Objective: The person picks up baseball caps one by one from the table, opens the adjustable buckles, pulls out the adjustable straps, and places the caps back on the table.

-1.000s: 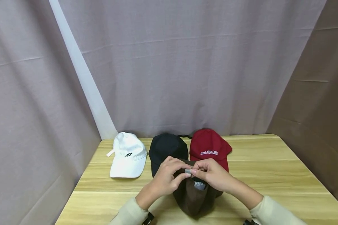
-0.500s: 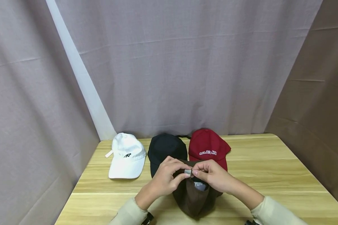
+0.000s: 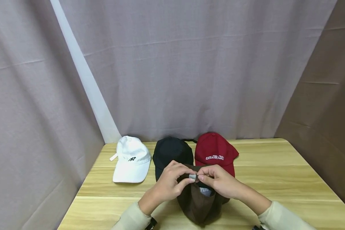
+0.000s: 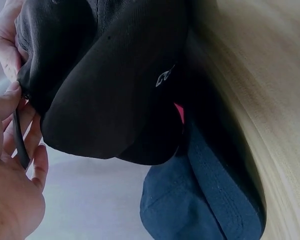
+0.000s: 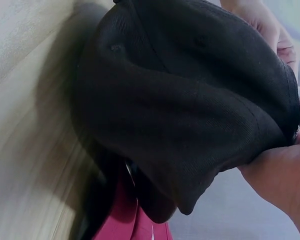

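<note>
A dark brown baseball cap (image 3: 199, 204) is held up just above the front part of the table, its opening partly turned toward the head view, with pale lettering on an inside label (image 3: 205, 191). My left hand (image 3: 170, 180) pinches a small grey metal buckle (image 3: 192, 176) on the cap's back strap between thumb and fingers. Right beside it, my right hand (image 3: 220, 181) pinches the band at the buckle's other side. In the left wrist view a loose strap end (image 4: 20, 140) hangs along the left fingers. The cap's crown (image 5: 190, 115) fills the right wrist view, hiding most right fingertips.
Behind the hands a black cap (image 3: 172, 151) and a red cap (image 3: 212, 148) lettered COLORADO lie side by side on the wooden table (image 3: 276, 179). A white cap (image 3: 132, 159) lies to their left. A grey curtain (image 3: 172, 70) hangs behind the table.
Both hands stay at the buckle. The right fingertips have shifted slightly to the right, away from the left ones. The head view has swayed a little; the other caps lie as before.
</note>
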`<state>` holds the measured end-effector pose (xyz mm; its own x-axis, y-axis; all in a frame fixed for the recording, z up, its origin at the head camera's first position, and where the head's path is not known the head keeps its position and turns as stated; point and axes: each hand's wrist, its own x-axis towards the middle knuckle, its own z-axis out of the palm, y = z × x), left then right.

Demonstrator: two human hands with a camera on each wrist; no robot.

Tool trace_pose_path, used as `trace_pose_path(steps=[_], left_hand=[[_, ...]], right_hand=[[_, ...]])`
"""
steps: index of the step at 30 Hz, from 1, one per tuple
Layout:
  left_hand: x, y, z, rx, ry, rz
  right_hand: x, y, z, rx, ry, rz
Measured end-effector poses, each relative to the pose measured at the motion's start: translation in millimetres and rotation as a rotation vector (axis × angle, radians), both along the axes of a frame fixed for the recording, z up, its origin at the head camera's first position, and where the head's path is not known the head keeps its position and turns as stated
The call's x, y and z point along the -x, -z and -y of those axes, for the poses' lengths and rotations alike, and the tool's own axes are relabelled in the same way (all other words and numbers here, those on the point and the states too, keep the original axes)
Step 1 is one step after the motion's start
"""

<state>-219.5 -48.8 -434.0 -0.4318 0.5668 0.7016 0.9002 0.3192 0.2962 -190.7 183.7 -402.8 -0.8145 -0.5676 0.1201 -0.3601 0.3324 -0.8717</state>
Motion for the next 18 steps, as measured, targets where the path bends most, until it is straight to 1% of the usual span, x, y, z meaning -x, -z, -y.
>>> trace_pose_path(steps=[5, 9, 13, 18], left_hand=[[-0.4, 1.5, 0.1, 0.000, -0.008, 0.007], [-1.4, 1.2, -0.6, 0.005, -0.013, 0.004], [-1.7, -0.3, -1.4, 0.013, -0.015, -0.002], [-1.8, -2.5, -2.4, 0.014, -0.014, -0.022]], right_hand=[[-1.4, 1.5, -0.9, 0.007, -0.009, 0.028], [-2.8, 3.3, -0.4, -0.001, 0.023, 0.039], [-2.4, 4.0, 2.9, -0.010, 0.056, 0.000], [-1.4, 3.7, 6.6, 0.021, 0.029, -0.005]])
